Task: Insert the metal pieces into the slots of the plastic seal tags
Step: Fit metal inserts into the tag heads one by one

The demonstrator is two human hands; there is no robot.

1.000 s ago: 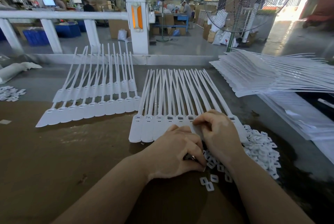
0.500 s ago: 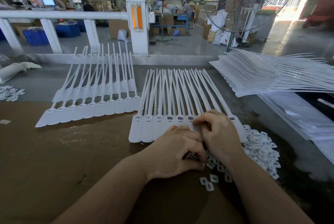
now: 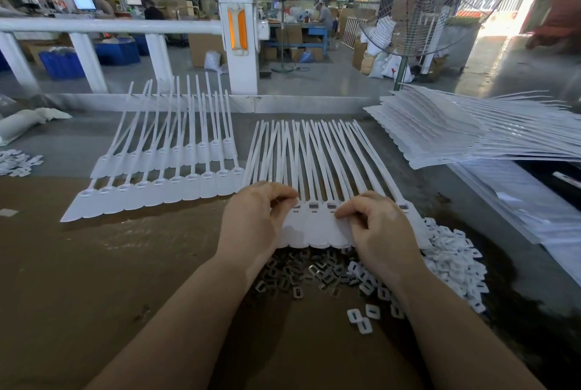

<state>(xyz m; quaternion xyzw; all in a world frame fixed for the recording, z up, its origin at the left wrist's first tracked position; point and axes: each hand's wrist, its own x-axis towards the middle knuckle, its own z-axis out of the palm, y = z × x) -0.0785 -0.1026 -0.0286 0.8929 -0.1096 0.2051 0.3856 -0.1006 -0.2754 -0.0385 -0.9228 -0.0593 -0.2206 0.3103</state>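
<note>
The landmark here is the joined row of seal tags [image 3: 317,226] lying flat on the brown table [image 3: 94,279], its straps fanning away from the person. The left hand [image 3: 254,223] rests on the row's left end, fingers curled, fingertips pressed down near a slot; whether they pinch a metal piece there I cannot tell. The right hand [image 3: 377,229] holds the row's right part, curled fingers [image 3: 345,212] pinching its upper face. Just nearer the person than the row lies the pile of metal pieces [image 3: 301,273]; to its right, a heap of small white plastic clips [image 3: 452,257]. About 3 slots between the hands appear dark, perhaps filled. The step looks like seating a piece; next calls for picking another from the pile and aligning it with an empty slot.
</note>
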